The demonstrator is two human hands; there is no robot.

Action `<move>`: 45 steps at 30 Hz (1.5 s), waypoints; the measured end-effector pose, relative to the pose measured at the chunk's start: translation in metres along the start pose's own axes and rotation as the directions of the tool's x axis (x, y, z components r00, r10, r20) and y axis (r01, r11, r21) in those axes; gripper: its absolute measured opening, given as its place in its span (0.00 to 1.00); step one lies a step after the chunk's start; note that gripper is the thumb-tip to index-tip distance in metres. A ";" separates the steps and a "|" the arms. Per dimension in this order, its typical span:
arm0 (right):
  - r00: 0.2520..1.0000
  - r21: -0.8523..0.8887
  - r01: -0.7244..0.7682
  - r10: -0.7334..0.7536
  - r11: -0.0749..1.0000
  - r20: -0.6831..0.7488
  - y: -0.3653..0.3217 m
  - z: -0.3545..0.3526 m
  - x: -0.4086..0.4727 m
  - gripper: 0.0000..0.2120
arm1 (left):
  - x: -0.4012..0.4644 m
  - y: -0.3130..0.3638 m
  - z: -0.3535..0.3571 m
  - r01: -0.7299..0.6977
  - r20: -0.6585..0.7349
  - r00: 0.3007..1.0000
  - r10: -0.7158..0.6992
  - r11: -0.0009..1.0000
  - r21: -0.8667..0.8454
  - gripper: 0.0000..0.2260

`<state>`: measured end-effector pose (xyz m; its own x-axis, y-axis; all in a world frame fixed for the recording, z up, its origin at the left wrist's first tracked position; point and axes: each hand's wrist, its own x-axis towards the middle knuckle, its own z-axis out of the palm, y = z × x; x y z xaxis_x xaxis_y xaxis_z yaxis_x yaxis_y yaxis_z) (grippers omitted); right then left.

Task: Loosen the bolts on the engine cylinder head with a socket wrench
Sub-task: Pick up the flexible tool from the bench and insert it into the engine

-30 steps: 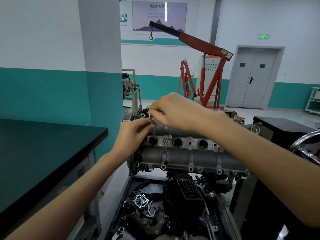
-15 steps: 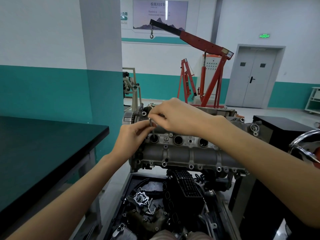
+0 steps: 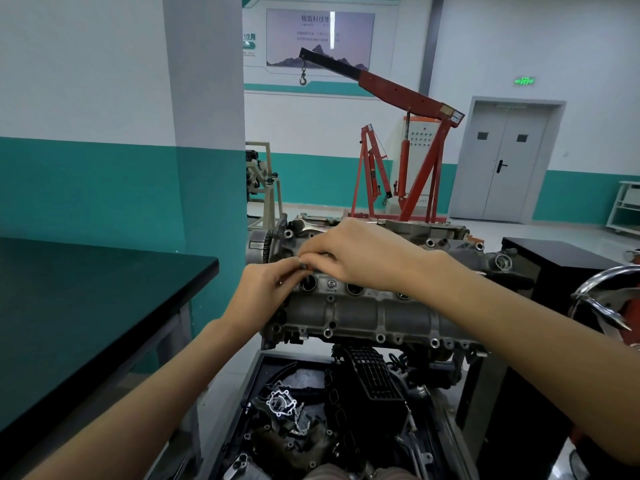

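Observation:
The grey metal cylinder head (image 3: 363,313) lies across the engine stand in front of me, with a row of round wells and small bolts along its top. Both my hands meet over the leftmost well (image 3: 307,284). My right hand (image 3: 360,254) reaches in from the right and pinches the small metal top of the socket wrench (image 3: 303,265) with its fingertips. My left hand (image 3: 263,289) comes from below left, its fingertips curled against the same metal piece. The tool's shaft is hidden by my fingers and the well.
A black-topped table (image 3: 86,306) stands close on the left. Below the head sits a dark tray of loose engine parts (image 3: 294,414). A black cabinet (image 3: 554,258) and a chrome part (image 3: 602,299) are on the right. A red engine crane (image 3: 398,150) stands behind.
Both hands have come down toward the cylinder head. The thin shaft that showed above the leftmost well has sunk out of sight, leaving only its top between my fingers.

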<state>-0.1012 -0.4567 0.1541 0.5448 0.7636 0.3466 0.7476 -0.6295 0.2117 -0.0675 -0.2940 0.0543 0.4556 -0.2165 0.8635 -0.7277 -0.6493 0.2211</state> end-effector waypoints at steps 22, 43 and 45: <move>0.998 -0.099 0.051 -0.054 0.994 -0.023 -0.004 0.020 -0.011 0.15 | 0.000 -0.003 -0.004 -0.103 0.096 0.991 0.098 0.993 0.050 0.13; 0.995 -0.143 0.001 -0.016 0.990 -0.103 0.004 0.010 -0.020 0.17 | 0.003 -0.028 -0.003 -0.054 0.196 0.981 0.005 0.967 0.248 0.10; 0.993 -0.176 0.000 -0.021 0.984 -0.117 0.000 0.006 -0.017 0.17 | 0.003 -0.030 -0.001 -0.071 0.214 0.977 0.014 0.962 0.265 0.10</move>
<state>-0.1083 -0.4691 0.1427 0.4809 0.7543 0.4470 0.6691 -0.6451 0.3689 -0.0446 -0.2742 0.0501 0.5448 -0.3762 0.7495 -0.5963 -0.8021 0.0308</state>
